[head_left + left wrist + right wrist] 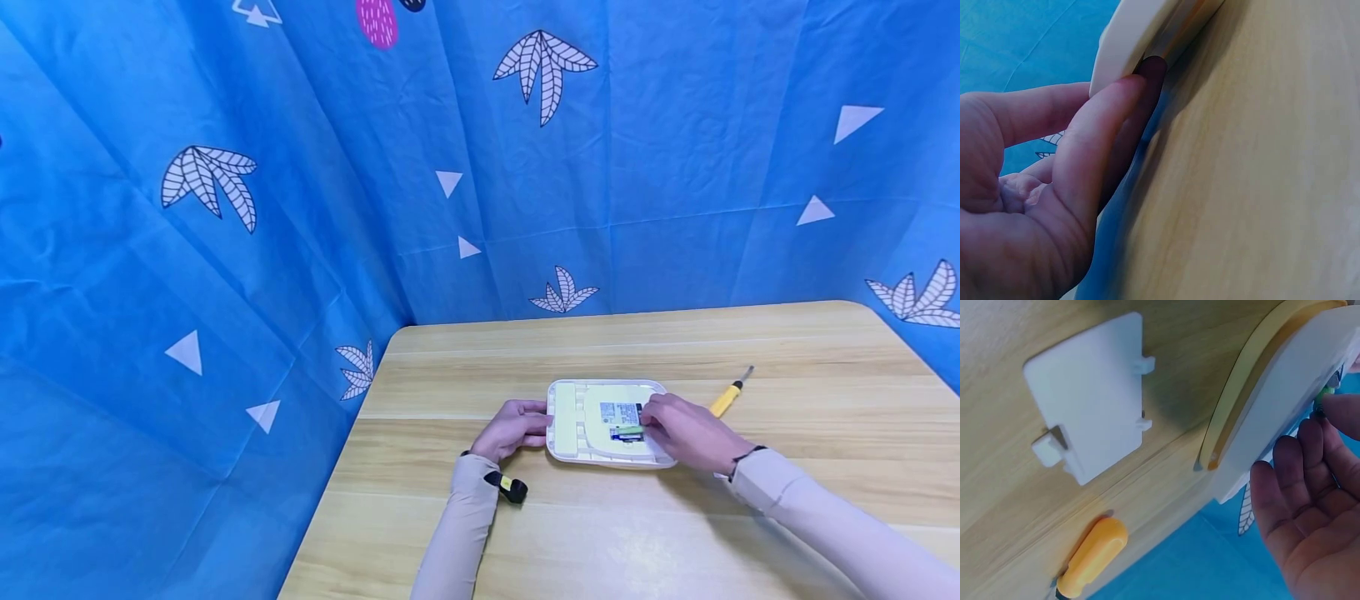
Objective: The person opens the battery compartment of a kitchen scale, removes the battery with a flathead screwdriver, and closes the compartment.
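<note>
Pinching a small green battery (628,430) between thumb and fingers: right hand (690,433), at the open slot (627,437) in the white case (566,425). How far the battery is seated cannot be told, as the fingers cover one end. A dark blue strip shows just beside it, too small to identify.

Left hand (510,432) grips the left edge of the case, with the rim held between its digits. In the left wrist view a dark fingertip reaches under the rim, on the table side.

Case position: on the wooden table (420,375), between the two hands, slotted face up. A printed label (618,413) sits on that face, next to the slot.

Other items noted. White cover (1088,394) with small tabs along its edges: on the table near the case, well shown in the right wrist view, mostly hidden in the head view by the right wrist. Yellow screwdriver (726,402): on the table beyond the right hand, metal tip pointing away from the person, apart from the case. Blue cloth (675,167) with leaf and triangle prints hangs behind the table and along its left side.
</note>
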